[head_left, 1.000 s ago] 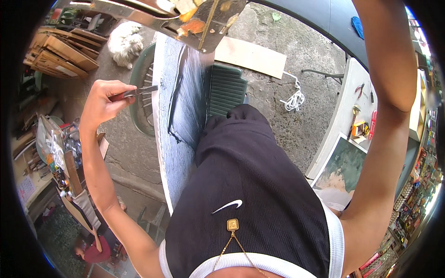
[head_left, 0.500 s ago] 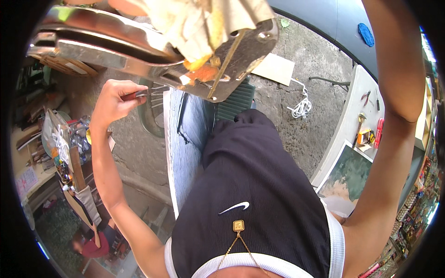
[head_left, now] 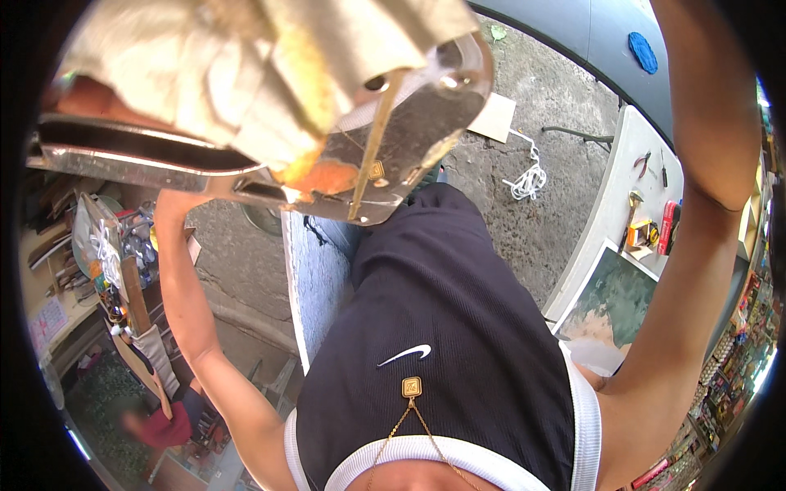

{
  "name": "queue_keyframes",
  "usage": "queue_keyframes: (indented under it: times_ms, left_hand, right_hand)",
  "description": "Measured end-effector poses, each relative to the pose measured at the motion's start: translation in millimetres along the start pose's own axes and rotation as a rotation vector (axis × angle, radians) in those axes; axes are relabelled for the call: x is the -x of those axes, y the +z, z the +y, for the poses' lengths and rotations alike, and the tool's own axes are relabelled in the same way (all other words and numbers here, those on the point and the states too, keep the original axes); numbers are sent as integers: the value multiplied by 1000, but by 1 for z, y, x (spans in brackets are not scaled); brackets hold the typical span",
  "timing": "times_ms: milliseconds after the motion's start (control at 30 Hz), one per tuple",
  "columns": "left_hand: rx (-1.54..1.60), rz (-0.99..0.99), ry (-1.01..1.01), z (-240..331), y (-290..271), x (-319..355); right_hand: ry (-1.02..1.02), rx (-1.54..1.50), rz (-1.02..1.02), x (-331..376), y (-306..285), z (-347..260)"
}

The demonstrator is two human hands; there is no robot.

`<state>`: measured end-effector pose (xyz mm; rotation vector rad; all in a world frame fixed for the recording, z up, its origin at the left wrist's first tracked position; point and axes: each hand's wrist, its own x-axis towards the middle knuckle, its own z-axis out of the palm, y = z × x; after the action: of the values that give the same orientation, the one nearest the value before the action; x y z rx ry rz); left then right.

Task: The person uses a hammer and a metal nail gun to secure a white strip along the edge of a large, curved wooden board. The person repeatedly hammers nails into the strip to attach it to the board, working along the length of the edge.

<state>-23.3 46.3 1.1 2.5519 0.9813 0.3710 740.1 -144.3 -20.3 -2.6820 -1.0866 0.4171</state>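
Observation:
A shiny metal piece [head_left: 426, 123] with rounded corners and a long slot looms close at the upper left. Pale creased cloth or covering [head_left: 205, 74], stained yellow-orange, lies over it, and a thin tan strip [head_left: 375, 147] crosses its face. My left hand [head_left: 178, 201] reaches up behind the lower edge of this piece. Only the wrist and a bit of the hand show; the fingers and anything in them are hidden. My right forearm rises past the upper right edge, so that hand lies outside the picture.
At the right, a pale table [head_left: 630, 164] bears pliers [head_left: 643, 165], a hammer [head_left: 632, 214], a tape measure [head_left: 643, 234] and a painting [head_left: 610, 299]. White cord [head_left: 526, 178] lies on the concrete floor. A blue-white board [head_left: 315, 278] stands by my body. Another person [head_left: 168, 421] is at lower left.
The metal piece and its pale covering have come lower and further left in view. They now hide my left fingers, which earlier pinched a dark-red-handled tool beside the piece.

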Motion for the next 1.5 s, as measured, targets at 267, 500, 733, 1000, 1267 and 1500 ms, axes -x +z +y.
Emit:
queue_keyframes:
  times_ms: [267, 500, 733, 1000, 1267, 1500]
  left_hand:
    - [-13, 44, 26, -8, 3, 5]
    - [-7, 49, 40, -10, 6, 5]
    - [198, -179, -267, -11, 6, 29]
    - [218, -196, -107, -13, 6, 6]
    - [250, -177, 63, -21, 12, 0]
    - [207, -237, -105, -15, 12, -2]
  right_hand:
    - [-61, 16, 13, -4, -12, -14]
    - [-429, -209, -31, 24, -8, -133]
    - [-1146, -686, -875, 91, 21, -391]
    - [-919, -217, -1102, 187, 16, -450]
    - [-1014, -292, -907, 183, 120, -398]
    - [-971, -191, -957, 195, 136, -393]
